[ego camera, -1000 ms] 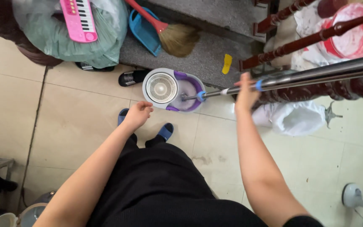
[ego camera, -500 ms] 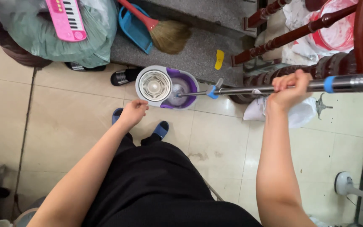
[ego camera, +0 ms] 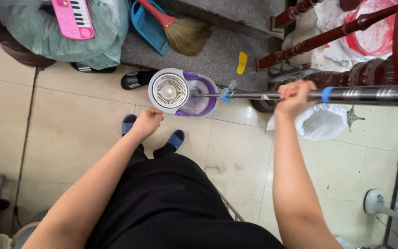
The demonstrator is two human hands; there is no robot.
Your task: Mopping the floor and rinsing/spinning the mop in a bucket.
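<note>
My right hand (ego camera: pixel 293 97) grips the metal mop handle (ego camera: pixel 365 94), which runs from the right edge down into a grey and purple spin mop bucket (ego camera: pixel 183 93) on the tiled floor. The bucket's round white spinner basket (ego camera: pixel 169 90) faces up on its left side. My left hand (ego camera: pixel 147 121) hangs loosely curled over my feet in blue slippers (ego camera: pixel 176 139), holding nothing, just below the bucket.
A stone step (ego camera: pixel 208 55) lies behind the bucket with a blue dustpan and broom (ego camera: pixel 171 25). A pink toy keyboard (ego camera: pixel 73 17) rests on a green bundle. Dark wooden furniture legs (ego camera: pixel 323 39), a white bag (ego camera: pixel 321 123) and a fan (ego camera: pixel 395 210) crowd the right side.
My right hand has slid along the mop handle to a closed grip. The view shifted slightly; my left hand stays hanging by my feet.
</note>
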